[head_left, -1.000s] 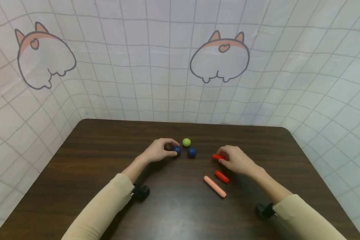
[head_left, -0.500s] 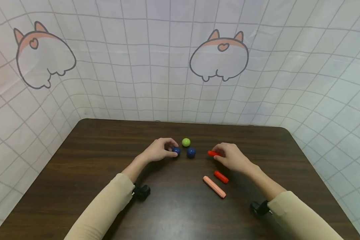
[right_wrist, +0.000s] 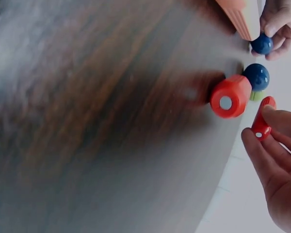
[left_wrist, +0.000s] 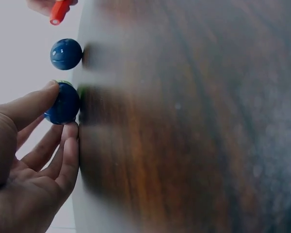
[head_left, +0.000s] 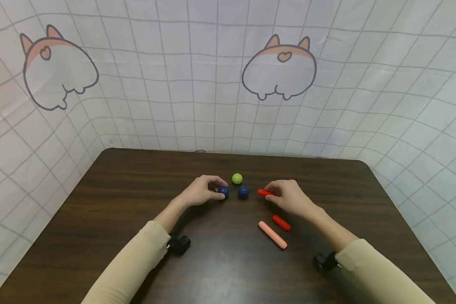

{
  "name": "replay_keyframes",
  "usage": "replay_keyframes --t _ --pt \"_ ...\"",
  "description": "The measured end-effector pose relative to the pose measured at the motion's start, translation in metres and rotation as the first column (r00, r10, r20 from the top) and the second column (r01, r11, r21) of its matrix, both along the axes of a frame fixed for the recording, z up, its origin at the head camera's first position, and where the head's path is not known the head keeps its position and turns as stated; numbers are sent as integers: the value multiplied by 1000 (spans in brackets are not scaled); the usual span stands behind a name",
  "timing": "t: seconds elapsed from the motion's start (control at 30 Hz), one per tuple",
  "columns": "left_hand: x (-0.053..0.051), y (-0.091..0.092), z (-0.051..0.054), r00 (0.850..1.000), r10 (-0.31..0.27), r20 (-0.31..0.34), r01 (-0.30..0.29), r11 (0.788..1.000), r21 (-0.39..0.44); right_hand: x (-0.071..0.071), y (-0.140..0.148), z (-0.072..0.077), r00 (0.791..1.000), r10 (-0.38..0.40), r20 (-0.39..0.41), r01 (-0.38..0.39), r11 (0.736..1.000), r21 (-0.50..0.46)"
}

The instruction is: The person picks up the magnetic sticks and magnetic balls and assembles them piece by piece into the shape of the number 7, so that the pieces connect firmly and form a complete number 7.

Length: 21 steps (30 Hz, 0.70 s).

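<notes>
My left hand pinches a glossy blue ball between thumb and fingers, low at the table surface. Just right of it sits a second blue ball, with a lime-green ball behind the pair. Between thumb and fingers of my right hand is a short red rod, its free end pointing left toward the second blue ball, with a gap between. The right wrist view shows a pale round disc in the held rod's end. Nearer me lie another red rod and a longer peach rod.
Everything stands on a dark wood-grain table with rounded far corners. A white grid-patterned curtain with cartoon animal drawings hangs behind and at both sides. Black wrist cameras are strapped to both arms, close above the table.
My right hand has moved left and slightly away from me, carrying the red rod closer to the second blue ball. My left hand stays in place on its ball.
</notes>
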State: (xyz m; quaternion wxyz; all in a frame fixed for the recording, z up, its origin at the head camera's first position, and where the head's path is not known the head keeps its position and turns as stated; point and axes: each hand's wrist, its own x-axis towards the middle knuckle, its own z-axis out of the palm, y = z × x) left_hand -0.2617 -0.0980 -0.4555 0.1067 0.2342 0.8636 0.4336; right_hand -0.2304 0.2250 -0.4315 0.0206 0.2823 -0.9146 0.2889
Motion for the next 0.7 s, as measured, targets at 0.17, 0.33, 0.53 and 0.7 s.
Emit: replay_keyframes --t 0.17,0.33,0.53,0.7 --pt "1 2 -1 1000 -4 9 4 1000 1 2 -5 0 1000 17 -3 -17 999 -27" --pt "2 2 -1 1000 -18 8 18 1000 10 1 -12 1 999 34 5 -34 999 -29" --pt "3 3 0 1000 -22 5 22 1000 -3 4 -20 1 999 47 25 -47 999 -15" --pt "6 5 3 999 -41 8 41 999 -18 5 -25 0 997 64 44 -63 998 -16"
